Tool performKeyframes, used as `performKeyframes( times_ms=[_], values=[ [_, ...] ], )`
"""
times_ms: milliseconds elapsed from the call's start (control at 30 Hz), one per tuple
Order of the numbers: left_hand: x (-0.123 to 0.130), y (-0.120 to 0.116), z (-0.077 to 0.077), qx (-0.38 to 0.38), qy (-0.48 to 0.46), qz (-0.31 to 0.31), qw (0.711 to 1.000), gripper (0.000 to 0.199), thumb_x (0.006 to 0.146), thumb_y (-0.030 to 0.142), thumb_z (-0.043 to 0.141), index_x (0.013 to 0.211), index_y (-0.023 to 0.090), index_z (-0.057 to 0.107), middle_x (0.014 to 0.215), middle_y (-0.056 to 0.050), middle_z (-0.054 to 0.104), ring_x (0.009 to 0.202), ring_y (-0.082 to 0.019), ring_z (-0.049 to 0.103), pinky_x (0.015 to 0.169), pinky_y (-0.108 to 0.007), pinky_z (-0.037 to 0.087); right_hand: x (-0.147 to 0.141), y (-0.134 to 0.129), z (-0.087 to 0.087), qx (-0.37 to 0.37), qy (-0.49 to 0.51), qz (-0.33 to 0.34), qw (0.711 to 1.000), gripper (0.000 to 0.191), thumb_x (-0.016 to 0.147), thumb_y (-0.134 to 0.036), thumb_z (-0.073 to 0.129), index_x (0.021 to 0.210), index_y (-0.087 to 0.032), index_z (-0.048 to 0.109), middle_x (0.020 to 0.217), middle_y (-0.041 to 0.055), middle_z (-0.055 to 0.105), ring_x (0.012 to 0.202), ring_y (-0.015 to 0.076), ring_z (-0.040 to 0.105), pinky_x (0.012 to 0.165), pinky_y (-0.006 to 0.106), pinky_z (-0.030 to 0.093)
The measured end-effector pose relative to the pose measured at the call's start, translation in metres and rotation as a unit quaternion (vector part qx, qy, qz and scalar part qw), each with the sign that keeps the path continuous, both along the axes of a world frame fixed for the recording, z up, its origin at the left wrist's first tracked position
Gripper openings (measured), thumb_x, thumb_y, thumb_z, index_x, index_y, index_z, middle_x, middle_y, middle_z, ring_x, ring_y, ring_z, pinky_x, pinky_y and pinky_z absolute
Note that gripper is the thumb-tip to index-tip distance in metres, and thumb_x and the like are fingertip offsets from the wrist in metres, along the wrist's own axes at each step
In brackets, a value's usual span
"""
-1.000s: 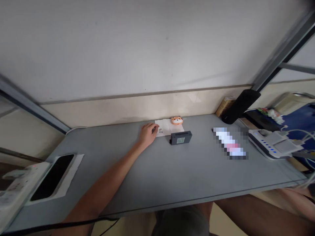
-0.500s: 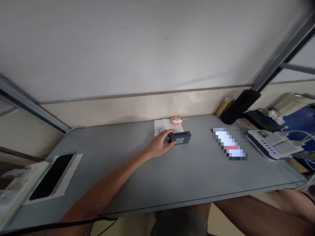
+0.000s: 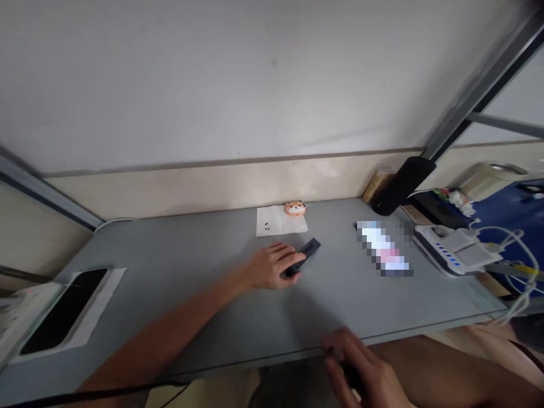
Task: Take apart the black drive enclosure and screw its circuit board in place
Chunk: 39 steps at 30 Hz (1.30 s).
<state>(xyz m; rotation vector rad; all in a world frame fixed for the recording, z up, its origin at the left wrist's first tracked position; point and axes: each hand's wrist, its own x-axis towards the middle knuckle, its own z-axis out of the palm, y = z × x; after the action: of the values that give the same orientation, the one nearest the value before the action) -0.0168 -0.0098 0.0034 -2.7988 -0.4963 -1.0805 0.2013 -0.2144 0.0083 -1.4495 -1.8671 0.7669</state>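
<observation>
My left hand [image 3: 274,266] grips a small dark box [image 3: 311,247] with vent slots, turned at a slant on the grey desk [image 3: 204,243]. My right hand [image 3: 361,362], blurred, is closed at the desk's front edge around something dark that I cannot make out. Behind the box lies a white paper [image 3: 275,222] with a few tiny dark bits [image 3: 267,226] on it. An orange and white animal-faced case [image 3: 295,208] rests at the paper's back right corner.
To the right are a pixelated lit phone [image 3: 385,249], a black cylinder [image 3: 403,186], a box [image 3: 378,184] and a power strip [image 3: 454,249] with plugs and cables. A black-screened phone [image 3: 66,311] lies on paper at the left.
The dark box has turned from crosswise to slanted and come nearer, with my left hand now over it. My right hand has come into view at the bottom. The view has shifted slightly right.
</observation>
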Motion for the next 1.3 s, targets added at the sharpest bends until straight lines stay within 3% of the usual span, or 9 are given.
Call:
performKeyframes(
  times_ms=[100, 200, 400, 500, 600, 700, 800, 1033, 1300],
  values=[
    [0.003, -0.01, 0.006, 0.047, 0.058, -0.024, 0.997, 0.027, 0.099, 0.028, 0.057, 0.122, 0.016, 0.062, 0.088, -0.005, 0.072, 0.085, -0.019, 0.071, 0.081, -0.033, 0.058, -0.004, 0.031, 0.018, -0.018, 0.094, -0.129, 0.987, 0.036, 0.101, -0.054, 0.05, 0.112, -0.025, 0.069, 0.098, 0.0067, 0.076, 0.084, 0.0185, 0.073, 0.071, 0.023, 0.058],
    [0.007, -0.02, 0.013, 0.094, 0.113, -0.036, 0.988, 0.026, 0.102, 0.03, 0.056, 0.122, 0.014, 0.063, 0.086, -0.004, 0.07, 0.083, -0.019, 0.068, 0.078, -0.033, 0.056, -0.009, 0.058, 0.023, -0.075, 0.184, -0.212, 0.957, 0.053, 0.093, -0.067, 0.055, 0.127, -0.027, 0.064, 0.125, 0.0097, 0.074, 0.117, 0.0246, 0.069, 0.094, 0.031, 0.057],
    [0.016, -0.028, 0.002, 0.078, 0.138, -0.031, 0.987, 0.019, 0.106, 0.027, 0.054, 0.116, 0.016, 0.064, 0.086, -0.003, 0.067, 0.083, -0.018, 0.064, 0.08, -0.033, 0.054, -0.011, 0.096, 0.011, -0.181, 0.281, -0.23, 0.914, 0.079, 0.067, -0.074, 0.077, 0.123, -0.02, 0.064, 0.097, 0.0106, 0.08, 0.092, 0.0272, 0.074, 0.082, 0.037, 0.059],
    [0.017, -0.025, -0.005, 0.006, 0.126, -0.038, 0.991, 0.024, 0.107, 0.036, 0.053, 0.117, 0.017, 0.064, 0.097, -0.006, 0.07, 0.095, -0.02, 0.066, 0.092, -0.035, 0.055, -0.007, 0.111, 0.013, -0.196, 0.242, -0.211, 0.927, 0.073, 0.071, -0.066, 0.073, 0.124, -0.018, 0.064, 0.087, 0.0071, 0.079, 0.086, 0.0274, 0.074, 0.076, 0.039, 0.06],
    [0.014, -0.021, -0.001, -0.114, 0.07, -0.058, 0.989, 0.036, 0.105, 0.045, 0.054, 0.127, 0.018, 0.06, 0.11, -0.01, 0.071, 0.11, -0.023, 0.066, 0.101, -0.036, 0.054, 0.0, 0.129, 0.02, -0.185, 0.172, -0.168, 0.953, 0.061, 0.081, -0.053, 0.062, 0.128, -0.016, 0.066, 0.099, 0.0095, 0.08, 0.098, 0.0276, 0.075, 0.088, 0.041, 0.06],
    [0.005, -0.013, 0.011, -0.214, 0.021, -0.007, 0.977, 0.036, 0.103, 0.04, 0.055, 0.135, 0.021, 0.057, 0.125, -0.012, 0.068, 0.122, -0.025, 0.063, 0.107, -0.042, 0.053, 0.004, 0.151, 0.028, -0.166, 0.094, -0.123, 0.974, 0.05, 0.086, -0.042, 0.058, 0.127, -0.017, 0.072, 0.115, 0.0108, 0.08, 0.109, 0.0267, 0.073, 0.1, 0.042, 0.056],
    [-0.007, -0.002, 0.019, -0.27, 0.072, 0.035, 0.96, 0.048, 0.096, 0.038, 0.066, 0.141, 0.027, 0.055, 0.146, -0.011, 0.059, 0.134, -0.029, 0.058, 0.112, -0.048, 0.051, 0.001, 0.169, 0.035, -0.17, 0.075, -0.063, 0.981, 0.044, 0.091, -0.037, 0.055, 0.126, -0.02, 0.075, 0.12, 0.0078, 0.08, 0.111, 0.0265, 0.074, 0.103, 0.043, 0.055],
    [-0.018, 0.01, 0.012, -0.283, 0.123, 0.03, 0.951, 0.055, 0.088, 0.039, 0.079, 0.138, 0.031, 0.057, 0.163, -0.008, 0.047, 0.147, -0.03, 0.049, 0.121, -0.049, 0.044, 0.002, 0.173, 0.042, -0.16, 0.033, -0.015, 0.986, 0.041, 0.096, -0.037, 0.053, 0.126, -0.021, 0.076, 0.119, 0.0067, 0.081, 0.112, 0.0288, 0.074, 0.101, 0.043, 0.055],
    [-0.013, 0.008, 0.008, -0.275, 0.131, 0.02, 0.952, 0.056, 0.084, 0.043, 0.082, 0.132, 0.028, 0.058, 0.16, -0.008, 0.051, 0.149, -0.029, 0.046, 0.122, -0.049, 0.04, -0.001, 0.158, 0.043, -0.111, -0.076, 0.004, 0.991, 0.045, 0.097, -0.035, 0.05, 0.134, -0.021, 0.07, 0.133, 0.0096, 0.074, 0.12, 0.0295, 0.071, 0.103, 0.045, 0.054]
  ],
)
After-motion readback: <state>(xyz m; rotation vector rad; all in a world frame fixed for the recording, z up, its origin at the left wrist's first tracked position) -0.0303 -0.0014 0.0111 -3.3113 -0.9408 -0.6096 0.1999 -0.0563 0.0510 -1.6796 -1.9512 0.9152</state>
